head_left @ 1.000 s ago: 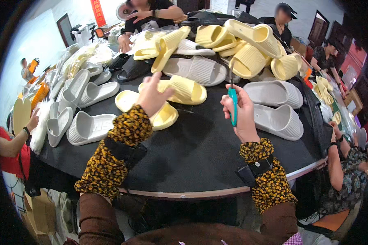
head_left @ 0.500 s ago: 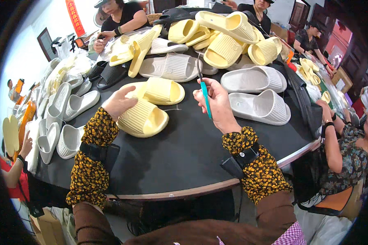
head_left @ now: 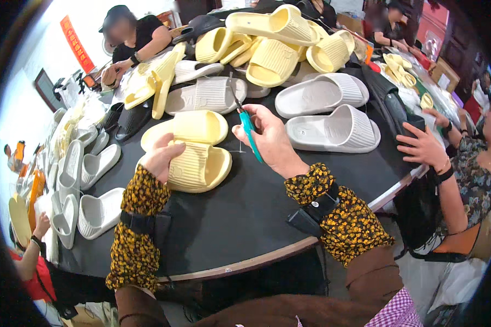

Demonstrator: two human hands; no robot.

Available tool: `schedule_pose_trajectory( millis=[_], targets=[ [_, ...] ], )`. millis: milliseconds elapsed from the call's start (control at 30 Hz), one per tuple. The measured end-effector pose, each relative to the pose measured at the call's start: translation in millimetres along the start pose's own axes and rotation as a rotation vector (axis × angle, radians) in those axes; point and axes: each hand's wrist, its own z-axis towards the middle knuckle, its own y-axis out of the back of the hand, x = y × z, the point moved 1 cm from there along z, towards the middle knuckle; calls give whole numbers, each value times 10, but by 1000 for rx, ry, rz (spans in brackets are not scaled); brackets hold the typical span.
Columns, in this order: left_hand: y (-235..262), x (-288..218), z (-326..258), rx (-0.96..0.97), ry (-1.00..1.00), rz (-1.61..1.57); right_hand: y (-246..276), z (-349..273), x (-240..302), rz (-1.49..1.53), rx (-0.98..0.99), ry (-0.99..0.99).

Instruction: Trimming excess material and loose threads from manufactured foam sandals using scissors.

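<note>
Two yellow slippers lie side by side before me on the black table. My left hand [head_left: 161,157] is closed on the nearer yellow slipper [head_left: 204,168], its thumb by the ribbed strap and some fingers hidden. Behind it, touching or nearly so, is the farther yellow slipper [head_left: 204,126]. My right hand [head_left: 271,140] is wrapped round teal-handled scissors [head_left: 249,131], their thin dark blades pointing up and away over a grey slipper [head_left: 207,97]. Right of this hand sits a pair of grey slippers [head_left: 333,132]. A thin clear strand [head_left: 241,146] shows between my hands.
A heap of yellow slippers [head_left: 275,62] rises at the back. Grey slippers [head_left: 98,212] and bagged ones line the left. At right, a co-worker's hand [head_left: 424,146] is by black slippers [head_left: 390,103]. The table's curved edge [head_left: 240,267] runs before me.
The nearer yellow slipper has turned to lie more level beside the other, with my left hand on it. The scissors stay in my right hand. The co-worker's hand at right has come up.
</note>
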Motion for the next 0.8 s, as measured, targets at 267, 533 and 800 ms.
schedule_pose_trajectory(
  millis=[267, 533, 800],
  targets=[
    [-444, -287, -523, -16, -217, 94, 24, -40, 132, -61, 28, 28],
    [-292, -87, -426, -87, -278, 70, -17, -32, -58, -175, 76, 37],
    [72, 98, -269, -145, -164, -52, -20, -35, -81, -272, 134, 20]
  ],
)
